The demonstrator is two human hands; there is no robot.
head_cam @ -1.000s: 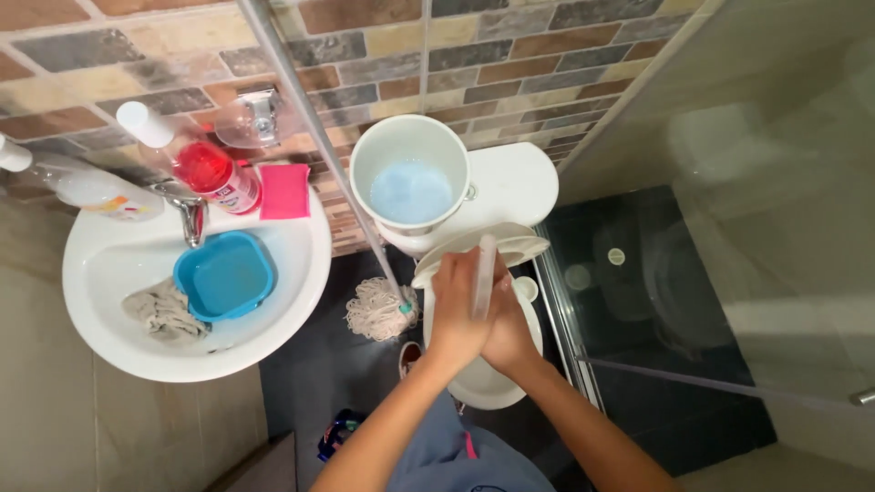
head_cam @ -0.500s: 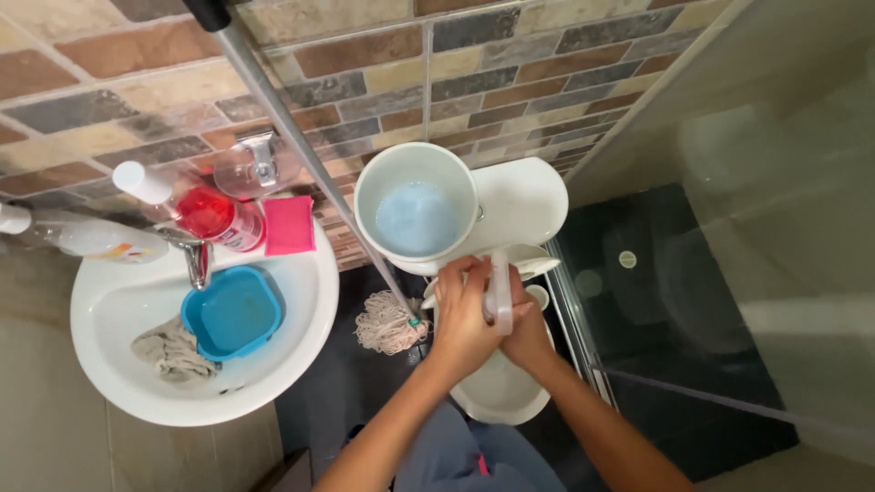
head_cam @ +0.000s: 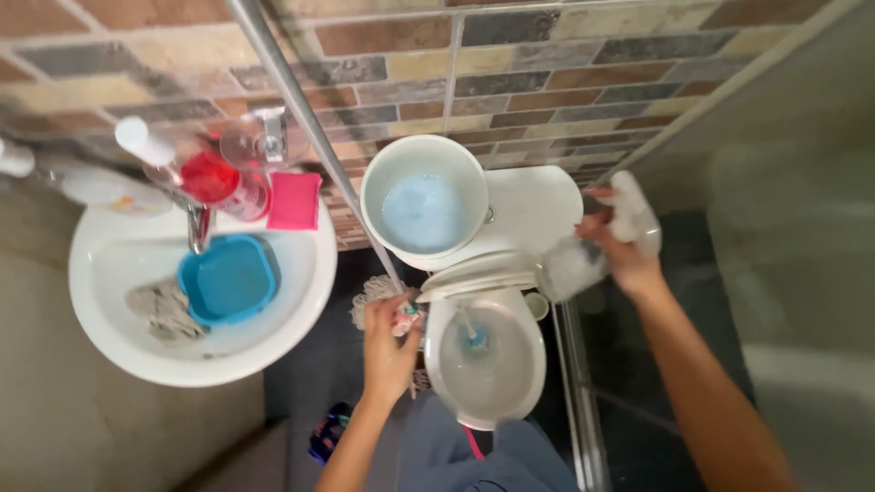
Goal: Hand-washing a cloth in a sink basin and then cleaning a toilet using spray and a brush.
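Looking down, head view: right hand (head_cam: 629,260) out beside white toilet cistern (head_cam: 533,205), fingers clamped on clear plastic spray bottle (head_cam: 602,241). Left hand (head_cam: 390,335) near open white toilet bowl (head_cam: 483,360), fingers curled round small item, unclear what. Blue-tipped brush (head_cam: 472,339) rests in bowl. White bucket of bluish water (head_cam: 424,205) on cistern. Judgement: cleaning mid-way; scrubbing, flushing left.

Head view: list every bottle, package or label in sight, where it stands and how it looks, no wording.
Red bottle: on the sink's back rim by the tap, clear with red liquid, white cap, pale label.
Clear spray bottle: lying at the sink's far left edge, white top, small coloured label.
White spray bottle: blurred, held in the right hand beside the toilet tank.
No signs or screens.
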